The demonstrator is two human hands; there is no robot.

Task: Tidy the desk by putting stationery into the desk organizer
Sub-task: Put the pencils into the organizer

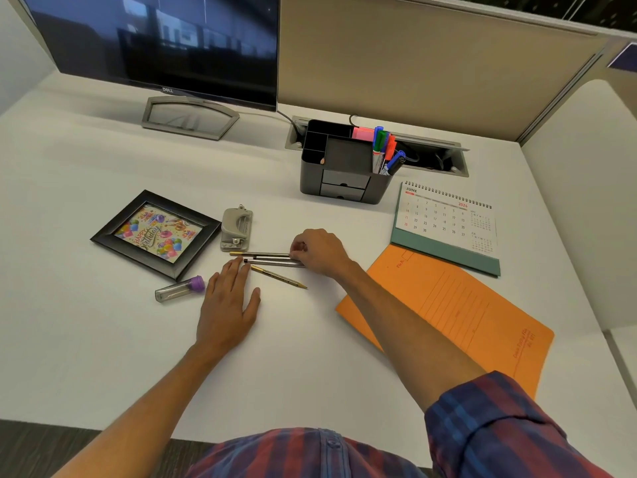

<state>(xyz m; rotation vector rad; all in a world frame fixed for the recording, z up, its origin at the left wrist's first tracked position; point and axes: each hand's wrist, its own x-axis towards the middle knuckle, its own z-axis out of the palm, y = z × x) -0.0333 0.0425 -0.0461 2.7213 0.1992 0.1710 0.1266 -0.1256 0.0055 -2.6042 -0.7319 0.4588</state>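
- Checked shirt (310, 453) at the bottom edge of the view, nearest the camera; both forearms reach forward over the white desk (103, 339).
- Left hand (229, 305): flat on the desk, palm down, fingers straight and together, thumb spread. It holds nothing. Fingertips touch the near ends of the pencils.
- Right hand (319, 251): fingers curled down over the right ends of two or three pencils (269, 258) lying side by side, roughly parallel to the desk edge. The grip appears to be a pinch; the exact finger contact is hidden by the knuckles.
- Separate yellow pencil (279, 277): lies loose on the desk at an angle, just in front of the bundle, between the two hands, tip pointing right. Neither hand grips it.
- Desk organizer (339, 167): dark, upright, well beyond both hands toward the back of the desk; markers (386, 150) stand in its right compartment, pink notes behind.
- Hole punch (236, 229): just behind the pencils.
- Clear tube with purple cap (180, 289): beside the left hand.
- Picture frame (155, 234) left; calendar (446, 225) and orange folder (448, 312) right; monitor (155, 46) at the back.
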